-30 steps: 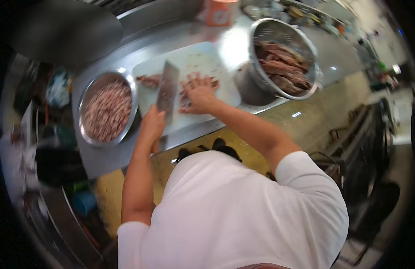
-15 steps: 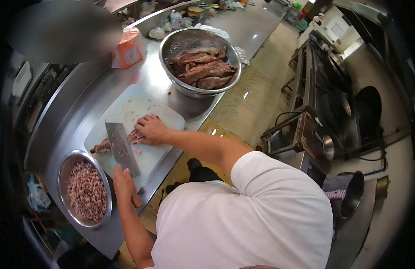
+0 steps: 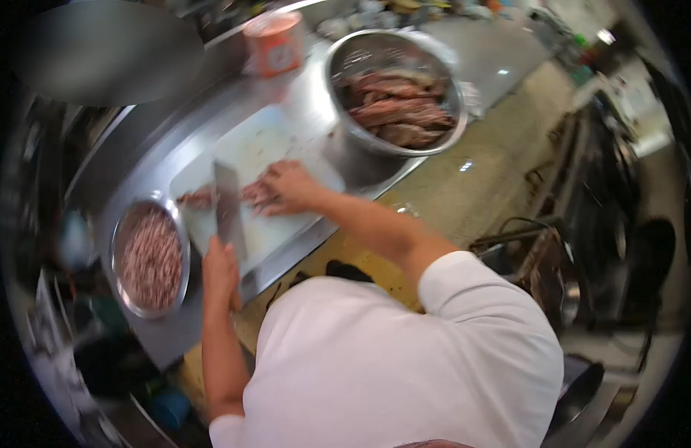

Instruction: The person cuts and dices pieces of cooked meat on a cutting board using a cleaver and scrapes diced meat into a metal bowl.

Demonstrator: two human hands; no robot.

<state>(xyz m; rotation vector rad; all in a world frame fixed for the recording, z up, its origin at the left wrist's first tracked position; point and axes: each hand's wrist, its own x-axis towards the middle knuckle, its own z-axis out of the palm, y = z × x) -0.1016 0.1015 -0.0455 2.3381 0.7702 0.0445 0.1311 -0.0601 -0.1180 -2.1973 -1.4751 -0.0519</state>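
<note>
My left hand is wrapped round the handle of a broad cleaver, its blade pointing away from me over a white cutting board. Left of the blade lies a piece of meat. On the blade's right, my right hand bends its fingers over more meat, pressing it to the board. Motion blur hides whether the blade touches the meat. A steel bowl of small chopped meat pieces stands left of the board.
A large steel bowl with long strips of meat stands beyond the board to the right. Behind the board is an orange and white container. The steel counter's front edge runs before me; a dark metal stand is at the right.
The view has swung, shifting the whole scene in the picture. My right hand's fingers were spread wider a second ago. The cleaver remains in my left hand, between the two parts of the meat.
</note>
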